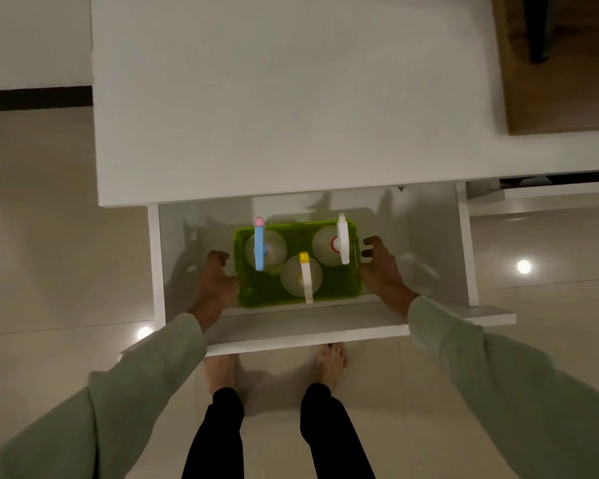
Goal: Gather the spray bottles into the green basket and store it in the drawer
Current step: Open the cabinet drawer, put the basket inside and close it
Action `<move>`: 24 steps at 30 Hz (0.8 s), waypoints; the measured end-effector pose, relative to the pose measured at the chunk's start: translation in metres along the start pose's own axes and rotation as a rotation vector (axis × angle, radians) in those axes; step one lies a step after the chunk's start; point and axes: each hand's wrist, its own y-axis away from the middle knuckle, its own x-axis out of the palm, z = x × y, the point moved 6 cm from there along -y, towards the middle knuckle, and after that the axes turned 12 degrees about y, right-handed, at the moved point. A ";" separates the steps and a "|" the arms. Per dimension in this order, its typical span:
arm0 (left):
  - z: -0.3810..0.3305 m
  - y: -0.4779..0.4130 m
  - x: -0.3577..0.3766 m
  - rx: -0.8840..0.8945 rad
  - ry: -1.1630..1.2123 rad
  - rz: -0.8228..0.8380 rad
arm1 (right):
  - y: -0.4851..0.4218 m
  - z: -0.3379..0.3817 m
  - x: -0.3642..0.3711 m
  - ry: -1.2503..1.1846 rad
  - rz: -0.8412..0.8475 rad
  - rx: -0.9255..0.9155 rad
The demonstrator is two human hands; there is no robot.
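Observation:
The green basket point(256, 292) sits on the floor of the open white drawer point(291, 326). Three clear spray bottles stand in it: one with a blue and pink head point(259, 248) at the left, one with a yellow-capped head point(305, 276) at the front middle, and one with a white head point(342, 242) at the right. My left hand point(215, 276) is beside the basket's left wall, fingers curled, thumb against the wall. My right hand point(381, 266) is beside the right wall, fingers apart and just off it. Neither hand wraps the rim.
The white cabinet top point(291, 98) overhangs the back of the drawer. The drawer has room left and right of the basket. My bare feet point(331, 363) stand on the pale tiled floor right below the drawer front. A wooden surface point(561, 98) lies at the upper right.

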 end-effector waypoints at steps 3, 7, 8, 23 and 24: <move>-0.033 0.031 -0.018 0.256 0.011 -0.158 | 0.026 0.018 -0.027 -0.195 -0.215 -0.067; -0.065 0.070 -0.014 0.403 0.097 -0.135 | 0.056 0.049 -0.036 -0.133 -0.284 -0.199; -0.069 0.074 -0.009 0.395 0.088 -0.111 | 0.058 0.054 -0.034 -0.072 -0.284 -0.231; -0.096 0.070 0.018 0.341 -0.316 -0.168 | 0.049 0.063 -0.013 0.173 -0.414 -0.315; -0.095 0.070 0.019 0.340 -0.318 -0.168 | 0.049 0.063 -0.012 0.167 -0.412 -0.314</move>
